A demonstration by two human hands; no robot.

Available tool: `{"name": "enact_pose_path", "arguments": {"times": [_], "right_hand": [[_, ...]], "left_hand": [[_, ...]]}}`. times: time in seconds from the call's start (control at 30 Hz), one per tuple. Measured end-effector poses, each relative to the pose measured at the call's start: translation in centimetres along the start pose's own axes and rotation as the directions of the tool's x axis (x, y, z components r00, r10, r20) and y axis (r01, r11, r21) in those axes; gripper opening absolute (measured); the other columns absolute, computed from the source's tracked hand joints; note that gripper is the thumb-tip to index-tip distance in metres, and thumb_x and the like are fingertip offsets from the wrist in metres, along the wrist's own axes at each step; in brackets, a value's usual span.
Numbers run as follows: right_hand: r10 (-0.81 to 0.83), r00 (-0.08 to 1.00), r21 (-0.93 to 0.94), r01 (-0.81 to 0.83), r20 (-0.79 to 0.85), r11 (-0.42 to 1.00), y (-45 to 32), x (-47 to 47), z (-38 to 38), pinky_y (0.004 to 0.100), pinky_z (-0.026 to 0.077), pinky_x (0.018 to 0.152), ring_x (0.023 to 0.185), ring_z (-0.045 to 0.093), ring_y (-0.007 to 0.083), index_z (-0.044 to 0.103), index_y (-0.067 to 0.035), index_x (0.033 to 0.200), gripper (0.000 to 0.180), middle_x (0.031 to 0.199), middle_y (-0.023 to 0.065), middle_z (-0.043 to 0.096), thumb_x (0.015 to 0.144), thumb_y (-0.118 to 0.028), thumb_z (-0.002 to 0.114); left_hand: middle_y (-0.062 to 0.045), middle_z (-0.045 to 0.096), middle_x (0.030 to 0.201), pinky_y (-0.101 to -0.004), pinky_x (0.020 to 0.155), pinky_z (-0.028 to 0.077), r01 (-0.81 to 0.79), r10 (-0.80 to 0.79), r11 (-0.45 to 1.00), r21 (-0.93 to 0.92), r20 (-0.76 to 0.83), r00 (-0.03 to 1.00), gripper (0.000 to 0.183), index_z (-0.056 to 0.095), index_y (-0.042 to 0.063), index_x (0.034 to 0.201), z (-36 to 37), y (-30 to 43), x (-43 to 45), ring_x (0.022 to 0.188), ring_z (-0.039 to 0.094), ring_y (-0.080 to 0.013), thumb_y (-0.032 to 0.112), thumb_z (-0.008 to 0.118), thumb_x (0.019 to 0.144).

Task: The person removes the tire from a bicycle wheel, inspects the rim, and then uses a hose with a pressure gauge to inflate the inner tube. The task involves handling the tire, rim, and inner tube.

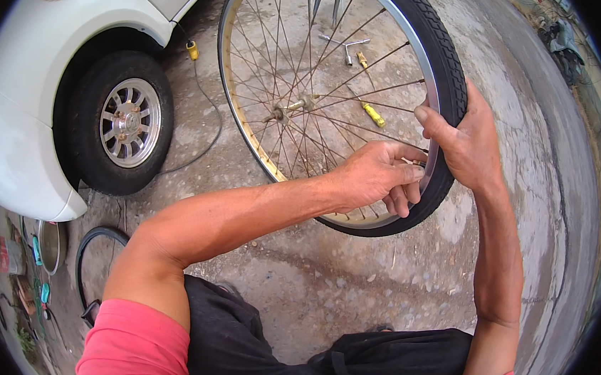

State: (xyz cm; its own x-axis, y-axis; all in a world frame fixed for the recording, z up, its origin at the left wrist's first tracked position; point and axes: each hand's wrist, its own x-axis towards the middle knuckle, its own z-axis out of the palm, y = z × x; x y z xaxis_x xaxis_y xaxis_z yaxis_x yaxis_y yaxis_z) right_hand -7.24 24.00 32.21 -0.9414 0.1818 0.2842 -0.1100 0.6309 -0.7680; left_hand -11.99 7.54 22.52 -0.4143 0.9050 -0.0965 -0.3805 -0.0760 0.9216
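Observation:
A spoked bicycle wheel (302, 101) with rusty spokes and a black knobby tire (439, 41) stands tilted before me. My right hand (465, 138) grips the tire and rim on the right side, with its thumb over the silver rim (417, 27). Reaching across from the left, my left hand (382, 174) pinches a small part at the rim's inner face between thumb and forefinger. It looks like the valve stem (420, 164), mostly covered by the fingertips. The other fingers of that hand hang curled below.
Through the spokes I see a yellow-handled screwdriver (373, 114), a second screwdriver (362, 60) and a Y-shaped socket wrench (347, 47) on the concrete. A white vehicle (10, 122) stands at left, near a cable with a yellow connector (192, 50). A loose tire (85, 246) and metal basin (52, 246) lie lower left.

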Motion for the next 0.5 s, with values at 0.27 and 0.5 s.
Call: {"name": "enact_pose_path", "arguments": {"times": [0.27,0.5], "right_hand": [[0.004,1.0,0.195,-0.009,0.026,0.981,-0.5,-0.4,1.2,0.0287,0.053,0.067,0.075,0.065,0.0111,0.06,0.001,0.122,0.042,0.093,0.0048,0.069,0.091,-0.019,0.081],[-0.026,0.999,0.125,0.024,0.019,0.992,-1.3,0.1,1.4,0.0292,0.053,0.064,0.07,0.065,0.0112,0.059,0.003,0.122,0.043,0.09,0.005,0.069,0.092,-0.018,0.08]], "left_hand": [[-0.01,0.07,0.08,-0.0285,0.057,0.059,0.005,-0.008,0.999,-0.04,-0.075,0.997,0.038,0.057,-0.008,0.136,-0.9,0.0,-0.5,0.062,0.071,-0.0182,0.019,0.059,0.109],[-0.007,0.068,0.073,-0.0276,0.054,0.058,-0.022,0.023,1.0,0.014,-0.101,0.995,0.037,0.062,-0.008,0.13,-2.2,0.0,-0.8,0.056,0.069,-0.0163,0.021,0.062,0.107]]}}
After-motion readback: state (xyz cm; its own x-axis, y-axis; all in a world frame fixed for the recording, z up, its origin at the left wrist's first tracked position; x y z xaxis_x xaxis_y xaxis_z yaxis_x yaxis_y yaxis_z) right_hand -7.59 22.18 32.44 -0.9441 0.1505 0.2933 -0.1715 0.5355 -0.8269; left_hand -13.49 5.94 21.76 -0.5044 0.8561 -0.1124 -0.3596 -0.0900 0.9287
